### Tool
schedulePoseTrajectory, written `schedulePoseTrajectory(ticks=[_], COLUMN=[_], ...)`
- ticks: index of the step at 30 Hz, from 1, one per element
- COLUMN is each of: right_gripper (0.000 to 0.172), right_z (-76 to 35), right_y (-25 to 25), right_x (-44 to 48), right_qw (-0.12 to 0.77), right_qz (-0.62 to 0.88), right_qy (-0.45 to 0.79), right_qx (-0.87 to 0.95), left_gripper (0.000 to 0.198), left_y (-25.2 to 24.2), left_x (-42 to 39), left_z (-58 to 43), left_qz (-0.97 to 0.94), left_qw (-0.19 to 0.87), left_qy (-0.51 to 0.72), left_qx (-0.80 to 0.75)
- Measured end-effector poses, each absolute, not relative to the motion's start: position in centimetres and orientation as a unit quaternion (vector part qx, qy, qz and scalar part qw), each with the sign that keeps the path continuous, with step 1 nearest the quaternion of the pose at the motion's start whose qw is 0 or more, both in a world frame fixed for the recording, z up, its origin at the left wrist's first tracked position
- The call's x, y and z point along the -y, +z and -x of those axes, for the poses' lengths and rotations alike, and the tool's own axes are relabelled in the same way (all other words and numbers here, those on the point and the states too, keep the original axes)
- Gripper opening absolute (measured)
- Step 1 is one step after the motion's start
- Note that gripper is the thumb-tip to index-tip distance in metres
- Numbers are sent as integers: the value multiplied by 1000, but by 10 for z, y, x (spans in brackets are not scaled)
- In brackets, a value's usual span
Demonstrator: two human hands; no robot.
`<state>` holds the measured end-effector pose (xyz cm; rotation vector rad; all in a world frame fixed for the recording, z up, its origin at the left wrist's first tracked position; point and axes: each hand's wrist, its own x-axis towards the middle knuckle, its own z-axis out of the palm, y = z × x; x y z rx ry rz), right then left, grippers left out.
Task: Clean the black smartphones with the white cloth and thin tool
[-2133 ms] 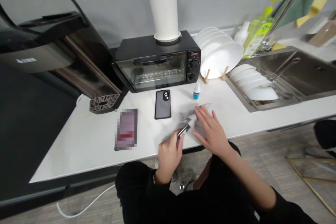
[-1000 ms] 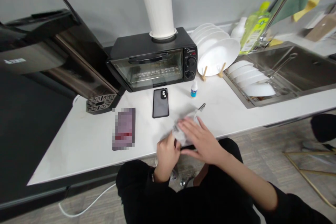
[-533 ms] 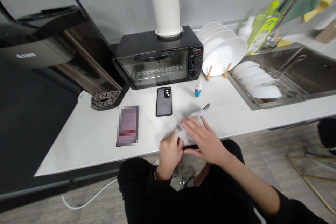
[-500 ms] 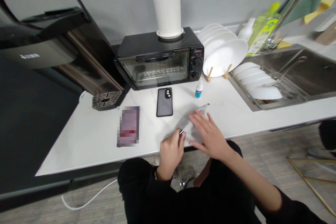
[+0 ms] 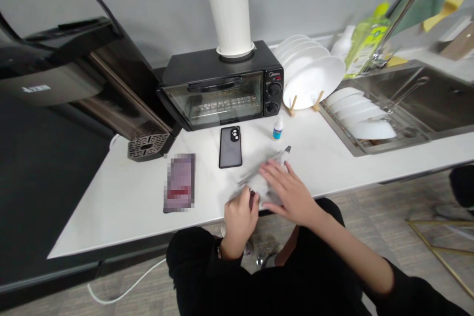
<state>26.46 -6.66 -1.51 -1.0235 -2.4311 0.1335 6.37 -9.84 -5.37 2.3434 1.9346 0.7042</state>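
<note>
My left hand [image 5: 240, 219] is closed around a small dark object with a shiny metal tip [image 5: 252, 191]; its kind is mostly hidden by the fingers. Fingers spread, my right hand [image 5: 289, 192] lies flat on a crumpled light-grey sheet [image 5: 263, 186] at the counter's front edge. Whether the sheet is cloth or film I cannot tell. Beyond the hands lie a phone case [image 5: 230, 147], dark-rimmed with a camera cutout, and a small white bottle [image 5: 277, 128] with a blue label, standing upright. A blurred-out purple phone-shaped item [image 5: 180, 182] lies to the left.
A black toaster oven [image 5: 222, 96] stands at the back, bearing a white utensil holder [image 5: 231, 19]. A dark drink machine [image 5: 122, 94] is at left. White plates [image 5: 314, 81] stand in a rack at right, beside a sink [image 5: 418, 103] with bowls [image 5: 370, 128] and a green soap bottle [image 5: 365, 47].
The view has shifted slightly. My right hand and the sheet under it have slid a little left, and the sheet's crumpled edge shows more. My left hand keeps its grip.
</note>
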Motion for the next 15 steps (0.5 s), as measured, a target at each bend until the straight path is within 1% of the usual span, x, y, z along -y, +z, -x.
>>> schedulePoseTrajectory(ticks=[3,5,7,9,10,13,15], right_gripper=[82,87,91,91,89,86,87], right_z=[-275,-265,-250,-245,-249,-275,-287], right_y=[-14,-12,-11,-11,-12,-14,-13], right_x=[53,62,78,85,83,60,47], right_qw=[285,278,255,234,234,266,278], right_qz=[456,429,364,321,326,426,487], right_qy=[36,44,56,58,54,22,5], right_qx=[842,858,894,916,914,864,828], left_gripper=[24,25,30,35,35,26,22], left_y=[-44,-43,-46,-48,-47,-42,-38], left_x=[95,93,92,93,93,95,97], left_z=[-65,-64,-63,-62,-62,-65,-67], left_qz=[-756,-759,-765,-769,-769,-763,-760], left_qw=[12,-8,-43,-64,-59,-7,15], left_qy=[317,341,342,336,332,324,329], left_qx=[-573,-554,-543,-540,-543,-559,-560])
